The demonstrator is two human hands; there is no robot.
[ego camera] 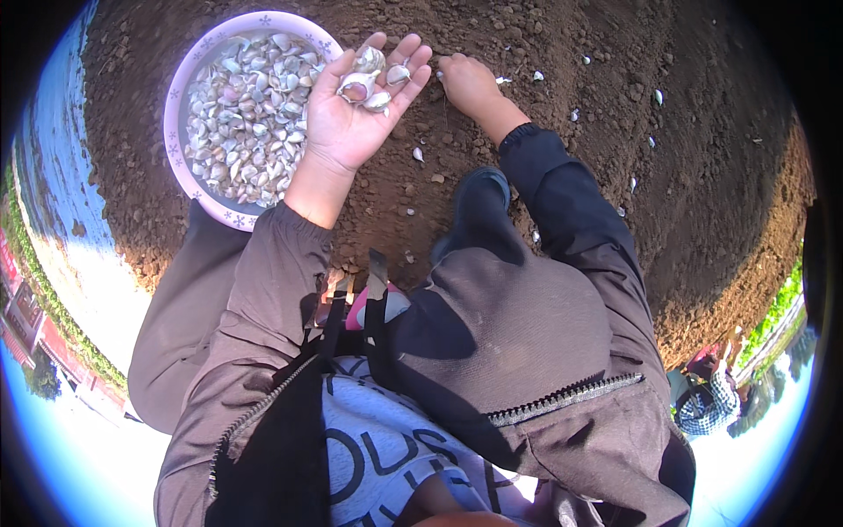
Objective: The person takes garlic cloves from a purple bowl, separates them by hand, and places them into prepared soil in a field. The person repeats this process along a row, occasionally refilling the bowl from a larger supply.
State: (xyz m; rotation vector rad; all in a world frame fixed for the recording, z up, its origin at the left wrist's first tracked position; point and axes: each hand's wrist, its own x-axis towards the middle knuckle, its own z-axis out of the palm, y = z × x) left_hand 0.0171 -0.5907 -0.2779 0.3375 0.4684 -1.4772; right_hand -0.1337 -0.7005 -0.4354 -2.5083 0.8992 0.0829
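Observation:
My left hand (352, 115) is palm up beside the rim of a pink plastic basin (174, 118), cradling several garlic cloves (359, 87) with its fingers partly spread. Garlic cloves (253, 118) fill much of the basin. To the right, my right hand (469, 85) reaches down to the brown soil, fingers bent together, with a pale clove (440, 76) showing at the fingertips. Separate cloves lie on the soil, among them one clove (418, 155) below my hands and another clove (658, 97) farther right.
Crumbly tilled soil (698, 165) spreads around me. My dark rubber boot (484, 197) stands on it below my right hand, near some cloves. A person in a checked top (711, 405) is at the far right edge. Bright plastic-like sheeting (59, 158) lies at the left.

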